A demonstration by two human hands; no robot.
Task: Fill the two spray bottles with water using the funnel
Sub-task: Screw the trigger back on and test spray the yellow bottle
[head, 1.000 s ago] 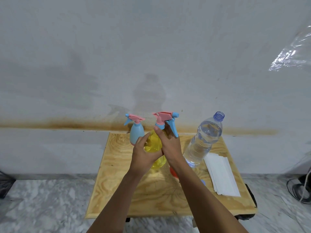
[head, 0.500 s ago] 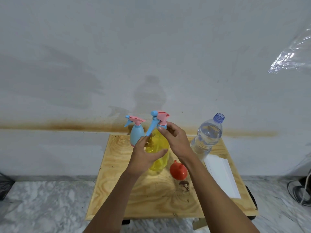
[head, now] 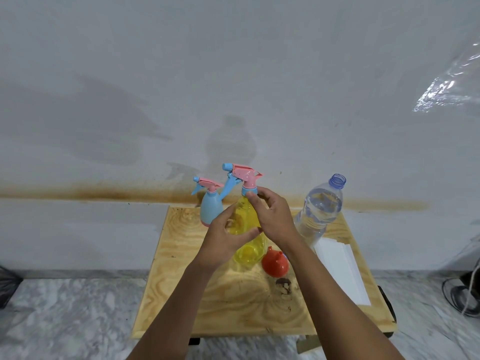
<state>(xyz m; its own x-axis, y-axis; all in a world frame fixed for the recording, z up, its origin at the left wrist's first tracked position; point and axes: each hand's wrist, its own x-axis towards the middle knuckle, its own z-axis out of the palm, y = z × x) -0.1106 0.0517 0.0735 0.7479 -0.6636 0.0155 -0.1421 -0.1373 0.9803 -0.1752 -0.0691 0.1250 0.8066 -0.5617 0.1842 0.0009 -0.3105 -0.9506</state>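
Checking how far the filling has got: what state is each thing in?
yellow spray bottle: trigger head on; left hand grips its body, right hand pinches its collar.
blue spray bottle: standing on the table, trigger head on.
water bottle: uncapped, mostly full.
funnel: mouth down on the table, unused.
white sheets: lying flat.
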